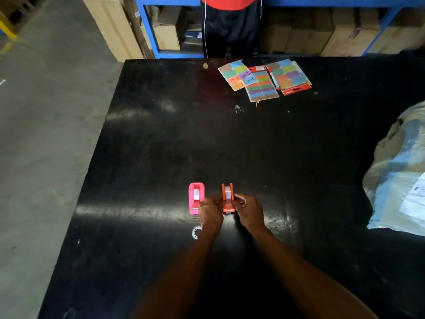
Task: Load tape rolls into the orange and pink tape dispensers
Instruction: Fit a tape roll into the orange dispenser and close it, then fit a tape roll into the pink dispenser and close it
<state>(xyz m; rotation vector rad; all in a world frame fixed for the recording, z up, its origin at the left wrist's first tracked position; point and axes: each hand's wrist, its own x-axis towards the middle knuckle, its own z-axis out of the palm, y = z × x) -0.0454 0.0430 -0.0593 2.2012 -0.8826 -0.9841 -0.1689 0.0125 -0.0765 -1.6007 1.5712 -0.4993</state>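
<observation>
An orange tape dispenser (227, 198) stands on the black table (161, 146) with a pale tape roll seated in it. My left hand (210, 214) grips its left side and my right hand (249, 211) grips its right side. Just to the left stands a pink tape dispenser (196, 198), untouched, with a pale roll showing in its well. A loose clear tape roll (196, 232) lies flat on the table below the pink dispenser, partly hidden by my left wrist.
Packs of coloured sticky labels (264, 79) lie at the table's far edge. A person in dark trousers (231, 26) stands beyond it by blue shelving with cardboard boxes. A plastic-wrapped bundle (400, 176) overhangs the right edge. Concrete floor lies to the left.
</observation>
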